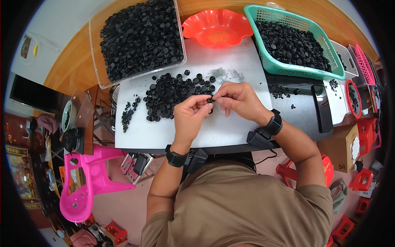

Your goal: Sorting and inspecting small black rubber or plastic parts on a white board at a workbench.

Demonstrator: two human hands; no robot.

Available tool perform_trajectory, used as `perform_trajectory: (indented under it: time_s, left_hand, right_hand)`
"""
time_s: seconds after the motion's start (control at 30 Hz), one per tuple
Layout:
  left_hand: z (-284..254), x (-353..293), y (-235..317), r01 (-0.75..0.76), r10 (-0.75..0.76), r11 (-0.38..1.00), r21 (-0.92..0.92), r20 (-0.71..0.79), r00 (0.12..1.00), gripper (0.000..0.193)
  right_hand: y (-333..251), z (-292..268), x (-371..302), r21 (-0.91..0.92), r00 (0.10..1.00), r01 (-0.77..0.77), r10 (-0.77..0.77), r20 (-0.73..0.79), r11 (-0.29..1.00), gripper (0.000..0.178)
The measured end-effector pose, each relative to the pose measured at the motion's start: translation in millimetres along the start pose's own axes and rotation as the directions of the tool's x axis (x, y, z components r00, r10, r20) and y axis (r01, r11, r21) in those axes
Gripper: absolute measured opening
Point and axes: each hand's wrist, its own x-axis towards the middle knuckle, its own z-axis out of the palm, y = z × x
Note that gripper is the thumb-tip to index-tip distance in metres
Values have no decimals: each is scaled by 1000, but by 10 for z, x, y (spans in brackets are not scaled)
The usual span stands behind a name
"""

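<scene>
My left hand (191, 116) and my right hand (241, 101) meet over the white work surface (234, 131). Their fingertips pinch a small black plastic part (210, 100) between them; the fingers cover most of it. Just left of and beyond my hands spreads a pile of round black caps (166, 96). Smaller black pieces (128, 115) lie in a separate heap at the surface's left side. Beyond my right hand are thin, silvery metal bits (224, 74), too small to make out clearly.
A clear bin (184, 45) full of black parts stands far left. A red scalloped dish (197, 31) sits at the back, beside a green basket (294, 71) of black parts. Loose black pieces (279, 91) lie on the dark surface at right. A pink stool (96, 177) stands lower left.
</scene>
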Motion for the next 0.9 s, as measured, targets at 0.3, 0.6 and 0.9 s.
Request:
perform_trajectory:
  time_s: [0.3,0.6,0.9]
  left_hand:
    - [-23,-29,-47,187,-182,883,-430,54,982,23]
    - [30,-45,18,82,-87,973,-217,-13,996,22]
    - [119,-86,2,100,-99,947,-305,20,995,20]
  right_hand:
    - [-115,16,-36,203,998,-39,28,60,978,6]
    - [-141,25,-47,201,998,-63,59,23,978,5]
    - [-86,-23,-34,251,999,38,-41,7,967,8]
